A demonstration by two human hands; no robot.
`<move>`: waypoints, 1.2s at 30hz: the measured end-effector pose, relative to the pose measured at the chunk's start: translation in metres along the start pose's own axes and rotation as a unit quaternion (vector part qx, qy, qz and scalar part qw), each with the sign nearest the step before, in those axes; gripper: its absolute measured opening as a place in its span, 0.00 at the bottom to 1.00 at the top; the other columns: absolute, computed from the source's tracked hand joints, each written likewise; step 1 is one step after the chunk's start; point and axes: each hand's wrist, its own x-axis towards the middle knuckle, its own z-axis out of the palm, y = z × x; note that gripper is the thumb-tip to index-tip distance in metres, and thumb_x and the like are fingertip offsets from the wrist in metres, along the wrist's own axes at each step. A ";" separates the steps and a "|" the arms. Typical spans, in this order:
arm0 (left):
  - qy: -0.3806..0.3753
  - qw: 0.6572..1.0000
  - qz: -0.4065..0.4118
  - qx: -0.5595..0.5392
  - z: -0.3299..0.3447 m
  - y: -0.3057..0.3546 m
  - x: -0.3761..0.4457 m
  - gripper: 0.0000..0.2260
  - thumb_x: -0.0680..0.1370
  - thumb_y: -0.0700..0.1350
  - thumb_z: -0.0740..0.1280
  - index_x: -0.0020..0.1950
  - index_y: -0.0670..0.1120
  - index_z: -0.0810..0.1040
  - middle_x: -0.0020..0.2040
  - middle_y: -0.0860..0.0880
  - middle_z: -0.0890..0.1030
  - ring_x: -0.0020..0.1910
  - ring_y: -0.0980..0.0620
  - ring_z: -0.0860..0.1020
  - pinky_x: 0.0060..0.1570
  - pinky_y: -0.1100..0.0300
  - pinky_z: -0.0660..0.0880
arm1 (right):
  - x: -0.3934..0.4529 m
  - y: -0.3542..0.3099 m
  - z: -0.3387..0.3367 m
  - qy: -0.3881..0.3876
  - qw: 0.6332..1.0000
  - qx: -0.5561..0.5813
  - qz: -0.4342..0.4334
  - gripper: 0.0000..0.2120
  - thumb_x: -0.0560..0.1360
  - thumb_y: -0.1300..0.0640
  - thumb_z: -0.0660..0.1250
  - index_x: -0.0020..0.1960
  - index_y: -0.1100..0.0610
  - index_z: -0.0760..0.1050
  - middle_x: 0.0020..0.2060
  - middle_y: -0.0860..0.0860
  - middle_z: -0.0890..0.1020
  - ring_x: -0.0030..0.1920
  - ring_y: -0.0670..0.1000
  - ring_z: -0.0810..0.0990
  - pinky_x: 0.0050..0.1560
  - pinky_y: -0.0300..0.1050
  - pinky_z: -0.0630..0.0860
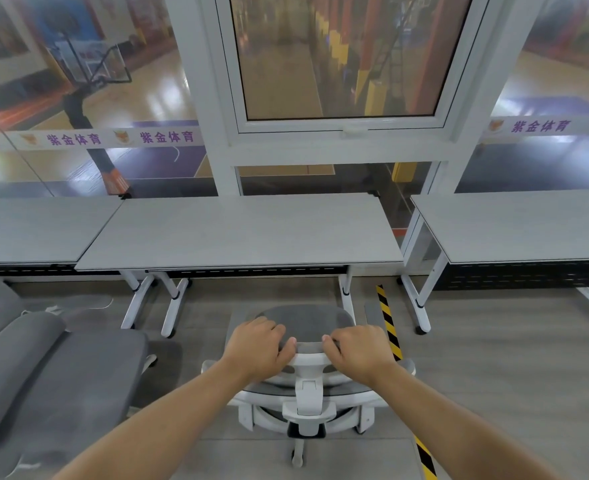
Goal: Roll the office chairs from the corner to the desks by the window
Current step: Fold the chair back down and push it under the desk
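Both hands, left hand (pixel 260 344) and right hand (pixel 358 351), grip the chair (pixel 308 386) by its headrest, facing the middle desk's (pixel 237 233) front edge. Pushed crooked, its seat could knock the right desk leg (pixel 346 299).

A: What's at twelve o'clock?
B: The middle desk (pixel 241 230), its white legs (pixel 346 299) flanking open floor.
A: Nine o'clock?
B: A grey sofa (pixel 54 368). One o'clock: open gap, striped floor tape (pixel 388 320).

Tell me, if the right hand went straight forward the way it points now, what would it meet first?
Probably the front edge of the middle desk. The right hand grips the chair's headrest and points toward it; depth is hard to judge.
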 end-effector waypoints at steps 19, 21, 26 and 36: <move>-0.013 1.000 -0.014 0.004 -0.003 0.001 -0.018 0.19 0.81 0.60 0.49 0.43 0.50 0.71 0.40 0.53 0.73 0.40 0.54 0.70 0.40 0.57 0.70 | -0.010 -0.012 -0.003 0.002 1.000 -0.005 -0.007 0.25 0.80 0.40 0.48 0.33 0.52 0.70 0.25 0.48 0.73 0.25 0.47 0.68 0.28 0.42 0.55; -0.014 1.000 -0.014 0.003 -0.003 0.000 -0.019 0.19 0.81 0.60 0.48 0.43 0.50 0.71 0.40 0.53 0.74 0.40 0.54 0.70 0.40 0.58 0.71 | -0.011 -0.014 -0.004 0.001 1.000 -0.004 -0.009 0.25 0.80 0.40 0.48 0.33 0.51 0.70 0.25 0.48 0.72 0.25 0.46 0.67 0.27 0.42 0.56; -0.001 1.000 -0.013 0.002 0.000 -0.005 -0.020 0.21 0.80 0.61 0.48 0.42 0.49 0.72 0.39 0.53 0.74 0.39 0.54 0.69 0.39 0.56 0.72 | -0.010 -0.018 0.002 0.004 1.000 -0.007 -0.010 0.29 0.78 0.38 0.43 0.33 0.54 0.72 0.26 0.49 0.75 0.25 0.48 0.70 0.26 0.43 0.60; 0.001 1.000 -0.017 0.003 0.002 -0.011 -0.021 0.21 0.79 0.61 0.48 0.41 0.49 0.72 0.38 0.53 0.75 0.39 0.53 0.70 0.40 0.55 0.73 | -0.010 -0.024 0.003 0.002 1.000 0.002 0.003 0.27 0.79 0.39 0.45 0.32 0.53 0.70 0.24 0.48 0.73 0.24 0.47 0.68 0.26 0.42 0.60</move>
